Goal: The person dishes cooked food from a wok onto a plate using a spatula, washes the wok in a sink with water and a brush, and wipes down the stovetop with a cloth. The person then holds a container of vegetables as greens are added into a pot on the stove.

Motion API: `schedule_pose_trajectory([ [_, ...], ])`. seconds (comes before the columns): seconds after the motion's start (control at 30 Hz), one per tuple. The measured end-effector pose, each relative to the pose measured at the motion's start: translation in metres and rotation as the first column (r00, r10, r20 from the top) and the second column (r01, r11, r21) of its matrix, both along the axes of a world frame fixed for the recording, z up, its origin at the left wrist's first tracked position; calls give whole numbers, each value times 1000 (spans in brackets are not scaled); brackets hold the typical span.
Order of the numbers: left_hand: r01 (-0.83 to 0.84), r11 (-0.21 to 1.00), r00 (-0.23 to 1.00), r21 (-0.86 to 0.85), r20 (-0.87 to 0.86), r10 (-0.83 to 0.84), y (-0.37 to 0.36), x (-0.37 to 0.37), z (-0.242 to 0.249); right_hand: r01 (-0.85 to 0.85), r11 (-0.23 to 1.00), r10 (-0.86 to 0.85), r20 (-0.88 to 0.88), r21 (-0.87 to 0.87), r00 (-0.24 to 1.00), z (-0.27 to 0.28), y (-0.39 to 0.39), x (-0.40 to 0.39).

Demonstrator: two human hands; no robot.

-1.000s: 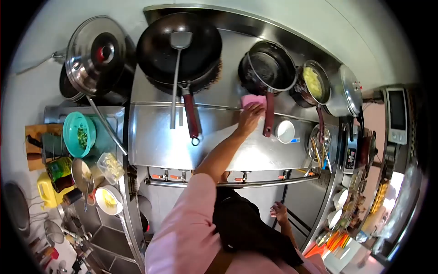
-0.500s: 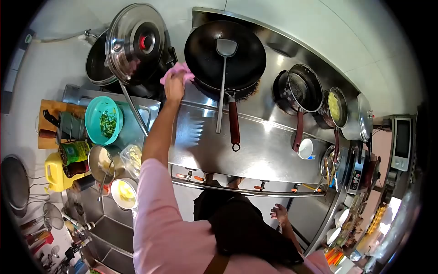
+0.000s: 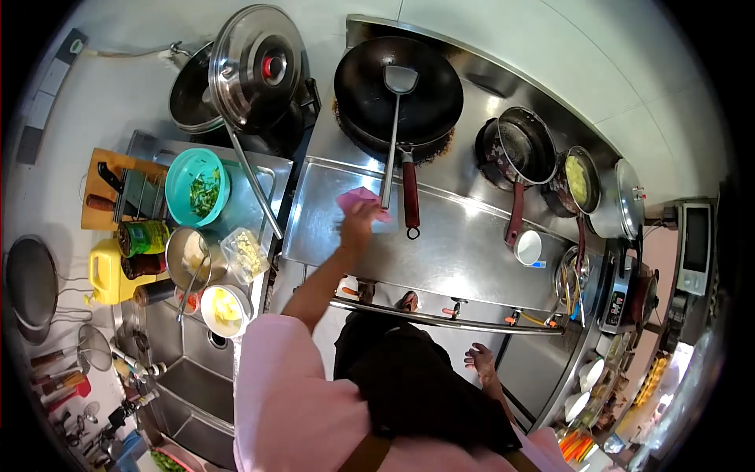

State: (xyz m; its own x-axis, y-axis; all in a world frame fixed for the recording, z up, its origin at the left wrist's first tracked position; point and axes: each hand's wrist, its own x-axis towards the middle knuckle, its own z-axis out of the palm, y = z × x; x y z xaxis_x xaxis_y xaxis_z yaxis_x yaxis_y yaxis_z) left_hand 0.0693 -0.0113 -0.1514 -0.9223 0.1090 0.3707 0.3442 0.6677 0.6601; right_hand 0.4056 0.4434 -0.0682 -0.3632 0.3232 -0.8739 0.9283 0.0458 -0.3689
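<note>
My left hand (image 3: 359,223) presses a pink cloth (image 3: 358,198) onto the steel stove top (image 3: 338,252), close to the handle end of a long-handled wok spatula (image 3: 401,79). That spatula rests in a big black wok (image 3: 362,67), whose dark red handle (image 3: 410,197) points toward me, right of the cloth. Part of the cloth is hidden under my fingers. Down beside my body hangs my right hand (image 3: 481,360), holding nothing, its fingers somewhat apart.
Right of the wok stand a saucepan (image 3: 528,145), a small frying pan (image 3: 578,185) and a white cup (image 3: 528,248). At left are a lidded pot (image 3: 259,71), a teal basket (image 3: 177,189) of chopped greens, a metal bowl (image 3: 177,256) and a sink (image 3: 193,385).
My left hand has brought the pink cloth from the wok's left side toward me and to the right, over the front of the stove top. My right hand has stayed low at my side.
</note>
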Motion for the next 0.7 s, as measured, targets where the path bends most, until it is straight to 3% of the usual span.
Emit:
schedule_pose_trajectory([
  [0.03, -57, 997, 995, -49, -87, 52, 19, 7, -8, -15, 1000, 15, -16, -5, 1000, -3, 4, -2],
  [0.13, 105, 992, 994, -75, -9, -106, 33, -3, -6, -78, 997, 77, -18, -10, 997, -10, 15, -9],
  [0.2, -9, 978, 952, 208, 301, -55, 6, -21, -4, -123, 992, 123, 3, 2, 992, -5, 16, -17],
  [0.23, -109, 987, 918, 114, 392, 56, -22, -38, -38, -156, 987, 156, 12, 20, 988, -3, 16, -21],
  [0.3, -197, 955, 890, -223, 368, 269, -77, -49, -50, -175, 985, 175, -24, 2, 984, -1, 16, -25],
  [0.33, -214, 870, 905, -444, 245, 348, -93, -44, -26, -185, 983, 185, -42, -9, 982, 1, 20, -24],
  [0.4, -408, 771, 893, -489, -37, 449, -91, -13, -24, -198, 980, 196, -64, -21, 979, -3, 30, -20],
  [0.47, -433, 710, 862, -556, -23, 507, -85, 40, -28, -177, 984, 174, -69, -34, 982, -2, 40, -13],
  [0.6, -505, 727, 722, -465, 234, 651, -74, 137, 5, -143, 989, 134, -171, -40, 976, 2, 67, 8],
  [0.7, -572, 684, 740, -452, 75, 668, -27, 164, 2, -126, 991, 118, -163, -42, 980, 1, 90, 35],
])
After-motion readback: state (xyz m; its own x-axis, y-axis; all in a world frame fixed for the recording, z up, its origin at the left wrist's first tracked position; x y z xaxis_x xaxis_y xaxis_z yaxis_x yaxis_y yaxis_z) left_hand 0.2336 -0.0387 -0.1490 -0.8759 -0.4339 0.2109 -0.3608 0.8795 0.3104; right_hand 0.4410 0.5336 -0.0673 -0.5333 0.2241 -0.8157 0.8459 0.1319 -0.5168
